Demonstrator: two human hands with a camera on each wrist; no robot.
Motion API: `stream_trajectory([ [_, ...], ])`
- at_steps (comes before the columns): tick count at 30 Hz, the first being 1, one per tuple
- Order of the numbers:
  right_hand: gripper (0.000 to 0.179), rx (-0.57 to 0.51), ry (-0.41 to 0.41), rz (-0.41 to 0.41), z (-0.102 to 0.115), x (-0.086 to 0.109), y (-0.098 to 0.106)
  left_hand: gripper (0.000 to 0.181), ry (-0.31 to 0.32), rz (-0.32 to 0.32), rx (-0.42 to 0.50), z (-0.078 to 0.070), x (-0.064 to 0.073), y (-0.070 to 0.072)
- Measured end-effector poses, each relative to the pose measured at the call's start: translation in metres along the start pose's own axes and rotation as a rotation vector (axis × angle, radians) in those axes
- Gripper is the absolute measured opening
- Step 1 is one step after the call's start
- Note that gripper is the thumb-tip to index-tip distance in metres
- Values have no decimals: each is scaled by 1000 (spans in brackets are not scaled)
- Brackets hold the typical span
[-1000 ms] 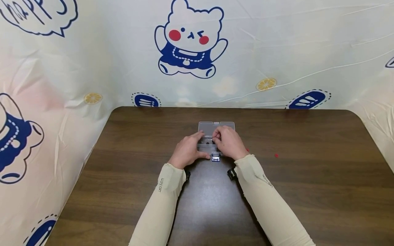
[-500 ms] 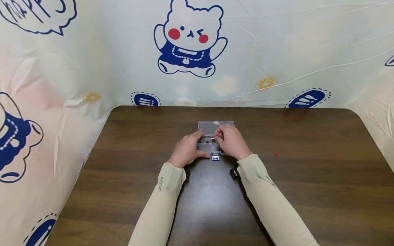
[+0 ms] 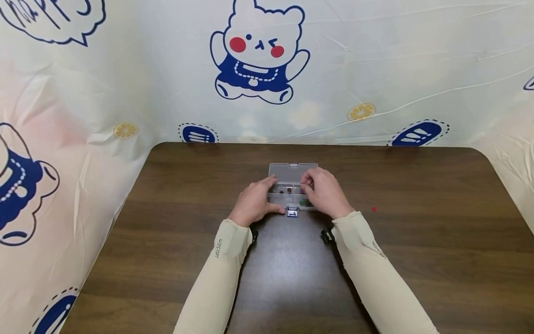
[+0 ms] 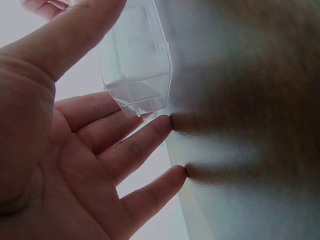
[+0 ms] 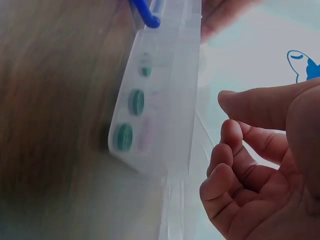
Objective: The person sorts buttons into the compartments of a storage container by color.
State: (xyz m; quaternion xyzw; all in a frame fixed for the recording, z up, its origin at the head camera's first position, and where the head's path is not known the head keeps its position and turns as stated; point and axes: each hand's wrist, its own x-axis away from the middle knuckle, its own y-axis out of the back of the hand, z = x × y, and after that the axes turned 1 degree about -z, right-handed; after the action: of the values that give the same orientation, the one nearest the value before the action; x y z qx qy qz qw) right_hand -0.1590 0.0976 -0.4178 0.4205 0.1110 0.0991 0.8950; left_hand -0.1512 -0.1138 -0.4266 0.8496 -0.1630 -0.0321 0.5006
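A clear plastic compartment box [image 3: 283,197] stands with its lid [image 3: 288,173] folded back. My left hand [image 3: 255,203] holds its left end, index finger at the rear and thumb at the front; in the left wrist view two fingertips [image 4: 165,122] rest on the table. My right hand [image 3: 325,191] hovers over the right rear compartment, thumb and curled fingers close together. I cannot tell whether they pinch something. Round green buttons [image 5: 123,136] and a pinkish piece [image 5: 146,134] show through the box wall in the right wrist view. Small dark pieces [image 3: 289,190] lie in the rear row.
A blue latch [image 3: 292,212] hangs at the box's front edge. One small red piece [image 3: 374,209] lies on the brown wooden table [image 3: 200,260], right of the right hand. A printed cloth [image 3: 400,69] rises behind the table's far edge.
My right hand has shifted right across the box, from the middle compartments to the right end, uncovering green pieces in the front compartment. My left hand has stayed in place.
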Motion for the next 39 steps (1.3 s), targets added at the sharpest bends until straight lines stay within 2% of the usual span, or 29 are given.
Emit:
stream_trajectory([
  [21,4,-20,-26,-47,-19,21,19,93,28,22,4,0,0,-1],
  [39,4,7,-101,-29,-39,44,36,91,-3,15,-14,1,0,-1],
])
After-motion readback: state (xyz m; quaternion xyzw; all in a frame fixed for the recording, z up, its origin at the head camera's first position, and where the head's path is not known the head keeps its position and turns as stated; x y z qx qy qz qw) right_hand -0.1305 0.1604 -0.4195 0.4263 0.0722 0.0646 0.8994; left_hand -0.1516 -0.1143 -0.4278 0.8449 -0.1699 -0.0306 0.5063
